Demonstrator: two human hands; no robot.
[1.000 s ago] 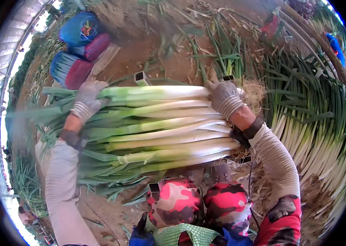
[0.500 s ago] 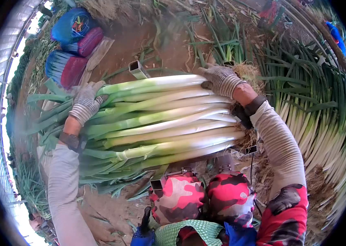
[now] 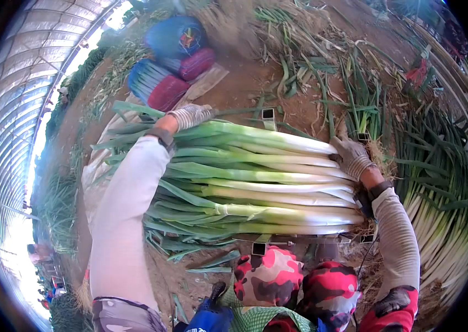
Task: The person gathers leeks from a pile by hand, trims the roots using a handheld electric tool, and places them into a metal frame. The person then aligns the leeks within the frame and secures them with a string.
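A wide layer of long green onions point(image 3: 278, 176) lies side by side in front of me, green leaves left and white stalks right. My left hand point(image 3: 191, 116), in a striped knit glove, rests at the far edge of the leaves with its fingers stretched to the right. At the far right corner, my right hand point(image 3: 352, 156), also gloved, touches the white ends. Its fingers point away from me, with the thumb apart, by the stalks. The roots point(image 3: 368, 226) show at the near right. A metal frame point(image 3: 268, 117) with square tube ends shows around the layer.
Many more green onions point(image 3: 433, 205) lie in a long pile on the right. Bundles in blue and red mesh bags point(image 3: 159, 86) stand at the far left. Loose leaves point(image 3: 300, 66) litter the soil. A plastic-covered greenhouse wall point(image 3: 29, 83) curves along the left.
The view has swung left, so the onions appear farther right. My left hand has turned, its fingers now pointing right. My right hand's fingers now point away from me instead of left.
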